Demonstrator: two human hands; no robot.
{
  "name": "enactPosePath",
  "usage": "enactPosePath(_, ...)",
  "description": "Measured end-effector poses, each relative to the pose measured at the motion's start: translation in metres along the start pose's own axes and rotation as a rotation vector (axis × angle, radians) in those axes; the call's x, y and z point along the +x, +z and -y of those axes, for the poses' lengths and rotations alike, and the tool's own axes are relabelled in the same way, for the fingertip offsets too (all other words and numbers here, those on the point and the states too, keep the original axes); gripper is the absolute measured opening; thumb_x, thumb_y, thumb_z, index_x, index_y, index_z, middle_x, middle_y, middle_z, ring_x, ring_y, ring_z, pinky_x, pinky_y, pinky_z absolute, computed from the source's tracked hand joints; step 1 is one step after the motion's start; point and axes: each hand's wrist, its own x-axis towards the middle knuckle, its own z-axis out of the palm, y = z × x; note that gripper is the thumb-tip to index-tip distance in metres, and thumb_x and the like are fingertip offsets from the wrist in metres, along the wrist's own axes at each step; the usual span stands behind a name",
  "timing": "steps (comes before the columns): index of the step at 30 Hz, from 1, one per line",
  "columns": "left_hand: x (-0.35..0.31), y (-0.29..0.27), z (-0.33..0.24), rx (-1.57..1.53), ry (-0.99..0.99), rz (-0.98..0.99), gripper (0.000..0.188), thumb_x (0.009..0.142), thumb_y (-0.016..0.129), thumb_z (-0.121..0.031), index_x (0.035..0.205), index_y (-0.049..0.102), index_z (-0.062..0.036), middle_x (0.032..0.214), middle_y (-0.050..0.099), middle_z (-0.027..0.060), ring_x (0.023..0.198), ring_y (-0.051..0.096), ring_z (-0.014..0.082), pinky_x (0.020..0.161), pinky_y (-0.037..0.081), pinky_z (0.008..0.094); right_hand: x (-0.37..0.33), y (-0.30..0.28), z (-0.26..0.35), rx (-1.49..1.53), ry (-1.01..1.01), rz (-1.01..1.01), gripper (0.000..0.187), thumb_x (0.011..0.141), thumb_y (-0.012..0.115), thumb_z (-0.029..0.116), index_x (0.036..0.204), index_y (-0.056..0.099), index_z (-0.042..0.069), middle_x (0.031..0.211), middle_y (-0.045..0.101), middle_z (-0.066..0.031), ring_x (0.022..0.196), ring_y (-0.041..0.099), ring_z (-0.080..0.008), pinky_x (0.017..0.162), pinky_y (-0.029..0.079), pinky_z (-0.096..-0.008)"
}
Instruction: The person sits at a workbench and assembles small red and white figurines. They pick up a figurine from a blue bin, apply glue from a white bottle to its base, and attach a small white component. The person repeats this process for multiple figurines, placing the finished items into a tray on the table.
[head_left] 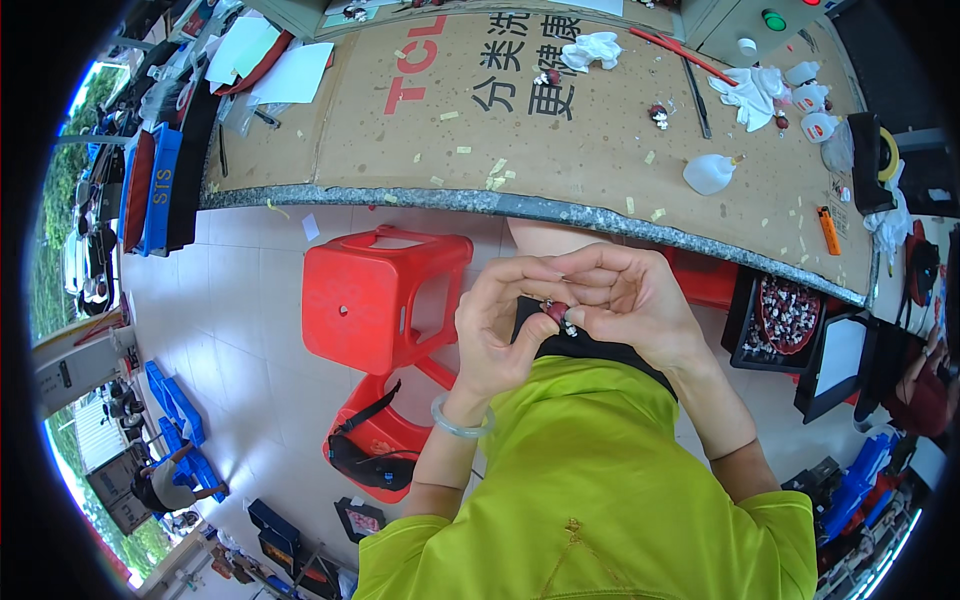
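Between the thumbs and fingertips of both hands, in front of my lap, is a small dark-red and white figurine (pixel 556 312). My left hand (pixel 508 318) pinches its left side, with a pale bangle on that wrist. From the other side my right hand (pixel 625 305) holds it too, fingers curled and meeting the left ones above it. Part of the figurine is hidden by the fingers. On the cardboard-covered table (pixel 400 150) beyond lie similar small figurines, one (pixel 658 115) at the right and another (pixel 547 77) near a crumpled white cloth (pixel 590 50).
A white squeeze bottle (pixel 711 173) and an orange cutter (pixel 829 230) lie on the table's right side. Red stools (pixel 350 295) stand at the left, one with a black bag (pixel 372 460). At the right, a black tray (pixel 745 330) holds many small red and white pieces. Another person (pixel 922 385) sits far right.
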Motion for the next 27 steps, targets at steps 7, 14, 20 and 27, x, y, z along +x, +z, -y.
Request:
enactPosePath(7,-0.0003,-0.0013,0.0017,-0.031,0.049,0.0,0.035,0.08,0.066,-0.005,0.108,0.049,0.0067,0.09,0.061,0.0126,0.084,0.061,0.0179,0.076,0.049,0.0284,-0.0019,0.0038,-0.0034,-0.034,-0.044,-0.014,0.04,0.074,0.054,-0.014,0.113,0.054,-0.007,0.116,0.058,-0.0133,0.109,0.056,-0.0172,0.087,0.046,-0.0235)
enactPosePath(14,-0.002,-0.0028,0.0018,-0.022,-0.002,0.002,0.037,0.08,0.069,-0.01,0.106,0.045,0.0028,0.089,0.063,0.0133,0.085,0.061,0.0175,0.076,0.046,0.0275,-0.0028,0.0043,-0.0054,-0.022,-0.045,-0.018,0.039,0.075,0.053,-0.015,0.113,0.053,-0.007,0.113,0.059,-0.0124,0.109,0.056,-0.018,0.086,0.047,-0.0235)
enactPosePath(20,-0.002,-0.0037,0.002,-0.031,-0.019,0.006,0.037,0.08,0.069,-0.01,0.107,0.046,0.0028,0.089,0.062,0.0129,0.085,0.061,0.0178,0.077,0.046,0.0278,-0.0023,0.0037,-0.0068,-0.022,-0.035,-0.027,0.04,0.074,0.053,-0.015,0.113,0.053,-0.008,0.113,0.059,-0.0129,0.109,0.056,-0.0173,0.083,0.046,-0.0223)
enactPosePath(27,-0.0017,-0.0033,0.0033,-0.043,-0.046,-0.009,0.039,0.081,0.069,-0.014,0.107,0.046,0.0029,0.089,0.062,0.0123,0.085,0.06,0.0172,0.077,0.045,0.0278,-0.0008,0.0037,-0.0084,-0.027,-0.028,-0.06,0.039,0.074,0.054,-0.013,0.113,0.053,-0.008,0.11,0.061,-0.0134,0.106,0.058,-0.0173,0.083,0.047,-0.0231)
